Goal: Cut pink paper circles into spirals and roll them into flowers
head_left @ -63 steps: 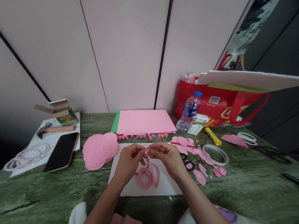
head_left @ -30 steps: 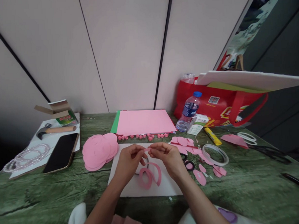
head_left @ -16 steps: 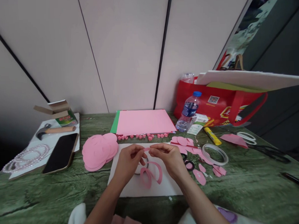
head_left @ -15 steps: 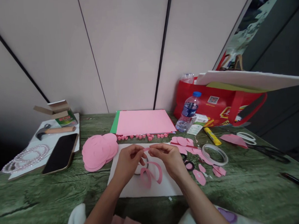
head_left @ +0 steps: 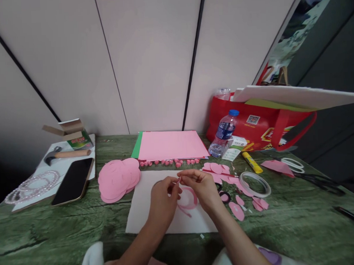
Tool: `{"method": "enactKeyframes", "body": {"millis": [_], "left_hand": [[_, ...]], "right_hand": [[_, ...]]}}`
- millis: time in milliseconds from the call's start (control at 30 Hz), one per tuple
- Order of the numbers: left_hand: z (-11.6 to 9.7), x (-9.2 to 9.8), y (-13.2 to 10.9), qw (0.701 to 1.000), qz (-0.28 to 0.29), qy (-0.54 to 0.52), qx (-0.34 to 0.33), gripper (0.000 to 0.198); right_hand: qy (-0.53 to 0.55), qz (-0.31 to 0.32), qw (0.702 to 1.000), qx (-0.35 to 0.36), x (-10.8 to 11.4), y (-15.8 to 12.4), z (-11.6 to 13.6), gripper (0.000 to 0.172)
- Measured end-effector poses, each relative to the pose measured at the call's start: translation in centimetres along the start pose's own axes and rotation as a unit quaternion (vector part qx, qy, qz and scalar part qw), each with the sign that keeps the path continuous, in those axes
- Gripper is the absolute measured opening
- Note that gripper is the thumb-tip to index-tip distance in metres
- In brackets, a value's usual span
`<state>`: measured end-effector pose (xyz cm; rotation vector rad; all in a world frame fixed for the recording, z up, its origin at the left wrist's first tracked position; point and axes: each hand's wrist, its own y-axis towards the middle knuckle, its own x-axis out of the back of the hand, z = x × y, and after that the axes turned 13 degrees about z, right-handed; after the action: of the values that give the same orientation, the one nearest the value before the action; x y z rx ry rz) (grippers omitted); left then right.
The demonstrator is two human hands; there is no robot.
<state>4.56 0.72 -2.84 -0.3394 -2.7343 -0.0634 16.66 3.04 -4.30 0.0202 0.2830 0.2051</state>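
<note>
My left hand (head_left: 164, 197) and my right hand (head_left: 199, 186) meet above a white sheet (head_left: 145, 212) on the green table. Both pinch the top end of a pink paper spiral strip (head_left: 188, 199), which hangs down in curls between them and touches the sheet. The fingertips of the two hands nearly touch. A stack of pink paper circles (head_left: 117, 182) lies left of the sheet, and small pink petal cut-outs (head_left: 218, 169) lie to its right.
Pink and green paper sheets (head_left: 171, 144) lie at the back with a row of small pink rolled pieces (head_left: 168, 161). Phone (head_left: 74, 180), bead strings (head_left: 32, 185) and hammer (head_left: 67, 154) at left. Water bottle (head_left: 224, 132), red bag (head_left: 261, 125), glue stick (head_left: 252, 161), tape roll (head_left: 254, 183), scissors (head_left: 319, 178) at right.
My left hand has shifted right and closer to the right hand. The pink spiral has been drawn up and tighter, with fewer loose curls on the sheet.
</note>
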Motion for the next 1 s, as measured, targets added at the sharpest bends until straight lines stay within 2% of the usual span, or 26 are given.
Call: {"method": "enactKeyframes", "body": {"millis": [233,533,1000], "left_hand": [[0.3,-0.1,0.1,1.000,0.004,0.018,-0.011,0.017],[0.0,0.9,0.3,1.000,-0.003,0.001,-0.016,0.017],[0.0,1.2,0.5,1.000,-0.018,-0.009,-0.014,0.018]], "right_hand": [[0.026,-0.009,1.000,-0.009,0.0,0.1,-0.1,0.020],[0.011,-0.026,1.000,-0.003,-0.2,-0.1,0.3,0.020],[-0.010,-0.007,0.999,-0.031,-0.3,-0.2,0.6,0.023]]}}
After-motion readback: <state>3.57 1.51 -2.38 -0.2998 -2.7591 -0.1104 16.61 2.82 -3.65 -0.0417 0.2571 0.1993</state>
